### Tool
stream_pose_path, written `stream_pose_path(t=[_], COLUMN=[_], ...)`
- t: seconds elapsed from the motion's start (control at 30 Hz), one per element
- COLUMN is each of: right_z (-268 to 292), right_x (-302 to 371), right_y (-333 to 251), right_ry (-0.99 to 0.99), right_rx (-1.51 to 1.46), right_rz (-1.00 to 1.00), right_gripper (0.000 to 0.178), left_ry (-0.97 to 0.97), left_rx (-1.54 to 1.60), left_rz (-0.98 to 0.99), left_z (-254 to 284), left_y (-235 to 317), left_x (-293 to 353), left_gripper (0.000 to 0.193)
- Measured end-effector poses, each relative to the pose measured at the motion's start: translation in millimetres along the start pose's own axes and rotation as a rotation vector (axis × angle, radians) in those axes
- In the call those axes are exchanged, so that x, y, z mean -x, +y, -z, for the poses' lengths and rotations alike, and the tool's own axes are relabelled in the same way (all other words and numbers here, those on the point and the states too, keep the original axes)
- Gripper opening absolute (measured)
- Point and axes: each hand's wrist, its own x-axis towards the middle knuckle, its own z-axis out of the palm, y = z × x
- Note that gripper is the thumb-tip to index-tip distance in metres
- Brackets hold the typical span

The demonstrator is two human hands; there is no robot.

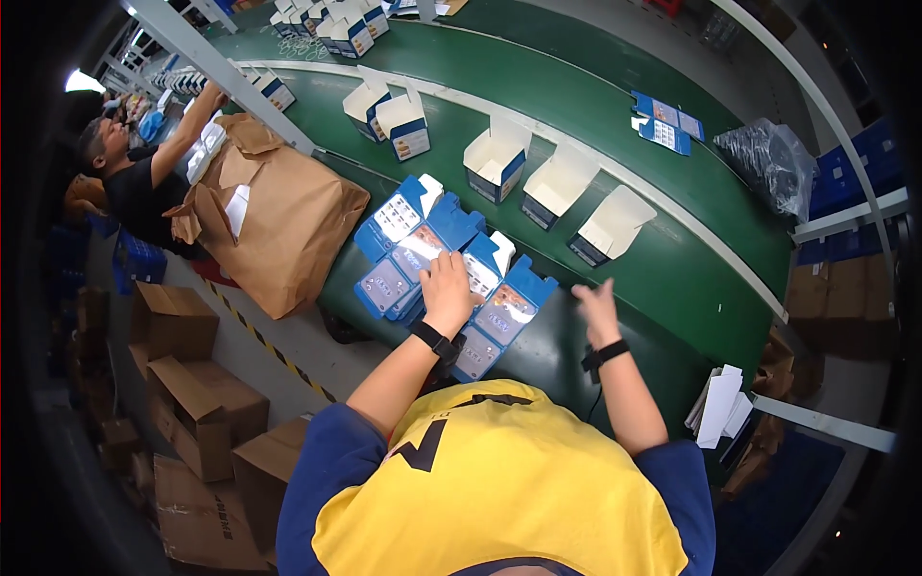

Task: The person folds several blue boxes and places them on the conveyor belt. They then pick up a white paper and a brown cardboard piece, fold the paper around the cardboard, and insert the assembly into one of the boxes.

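Observation:
My left hand (448, 290) lies on a stack of flat blue carton blanks (394, 288), its fingers laid over the printed face and its thumb pointing right. Beside it, partly under my wrist, is another flat blue carton blank (506, 314) with a white flap. My right hand (597, 312) is above the dark green work surface, right of the blanks, with fingers apart and nothing seen in it. Just beyond stand open blue-and-white boxes: one nearest my right hand (613, 228), one in the middle (557, 187) and one further left (495, 161).
More open boxes (401, 130) stand along the green conveyor (634, 173). Folded blanks (665, 125) lie on its far side. A large brown paper bag (288, 216) is at left, with a co-worker (144, 168) behind it. Cardboard cartons (202, 413) fill the left floor. White papers (718, 408) lie at right.

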Motion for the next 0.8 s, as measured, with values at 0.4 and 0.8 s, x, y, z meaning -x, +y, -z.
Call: stream_pose_path(t=[0.4,0.8], right_z=[-33,-38], right_x=[176,146], right_y=[-63,-44], right_ry=[-0.251,-0.015], right_rx=[0.46,-0.391], right_rz=[0.331,0.917], right_gripper=[0.049,0.115], left_ry=[0.095,-0.627], left_rx=[1.54,1.181], left_rz=[-0.017,-0.969], left_z=[61,99], left_y=[37,62], left_x=[-5,43], left_gripper=[0.049,0.097])
